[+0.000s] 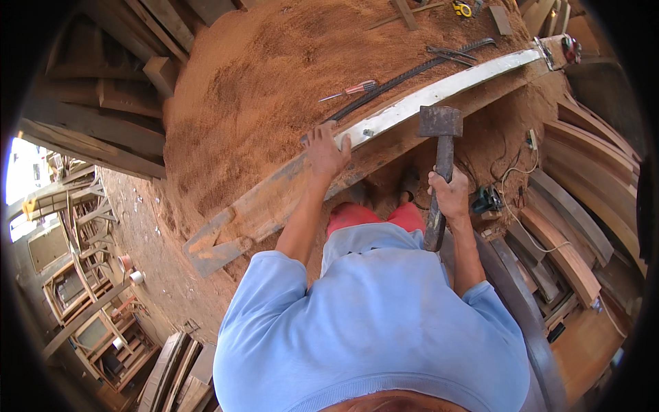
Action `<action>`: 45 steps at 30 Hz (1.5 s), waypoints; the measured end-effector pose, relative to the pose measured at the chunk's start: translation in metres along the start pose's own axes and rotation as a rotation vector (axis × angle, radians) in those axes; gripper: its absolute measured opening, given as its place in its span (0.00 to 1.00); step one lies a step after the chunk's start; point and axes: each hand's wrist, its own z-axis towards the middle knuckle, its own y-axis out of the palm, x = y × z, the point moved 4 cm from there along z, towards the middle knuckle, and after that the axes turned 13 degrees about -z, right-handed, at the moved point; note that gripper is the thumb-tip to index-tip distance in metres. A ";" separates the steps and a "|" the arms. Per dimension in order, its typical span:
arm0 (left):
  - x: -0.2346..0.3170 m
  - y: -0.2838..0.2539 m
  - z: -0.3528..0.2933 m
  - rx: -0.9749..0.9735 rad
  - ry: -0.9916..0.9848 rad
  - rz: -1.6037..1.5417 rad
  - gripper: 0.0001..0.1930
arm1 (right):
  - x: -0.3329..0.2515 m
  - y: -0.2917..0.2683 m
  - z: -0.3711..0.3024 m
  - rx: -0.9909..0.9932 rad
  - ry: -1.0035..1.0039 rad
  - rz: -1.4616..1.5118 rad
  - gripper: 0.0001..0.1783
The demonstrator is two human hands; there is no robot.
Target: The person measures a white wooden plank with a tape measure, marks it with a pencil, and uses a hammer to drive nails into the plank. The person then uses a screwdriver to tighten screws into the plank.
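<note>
A sledgehammer with a dark, worn block head [441,121] is in my right hand [449,194], fingers wrapped round its shaft. The head points up and away from me, above the near edge of the wooden beam. My left hand [327,152] lies on the beam [264,199], fingers apart, its thumb at the near end of a long white strip [446,89]. The strip runs along the beam toward the far right and bends slightly. A small dark piece [368,132] sits on the strip near my thumb. What lies under my left palm is hidden.
Beyond the beam, sawdust [254,89] holds a screwdriver [360,87], a dark ribbed bar [412,72], pliers [449,55] and a yellow tape measure [462,9]. A clamp [544,53] grips the beam's far end. At right are a power tool [486,200], its cord, and curved timbers [559,254].
</note>
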 end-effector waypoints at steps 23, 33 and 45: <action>0.018 0.038 0.025 -0.329 -0.128 -0.220 0.24 | 0.001 0.024 -0.009 -0.129 0.031 -0.018 0.10; 0.027 0.042 0.022 -0.354 -0.076 -0.136 0.24 | -0.075 -0.003 0.090 -0.044 -0.450 -0.746 0.13; 0.028 0.029 0.021 -0.163 -0.314 -0.177 0.17 | -0.133 0.102 0.325 -0.342 -0.965 -1.515 0.26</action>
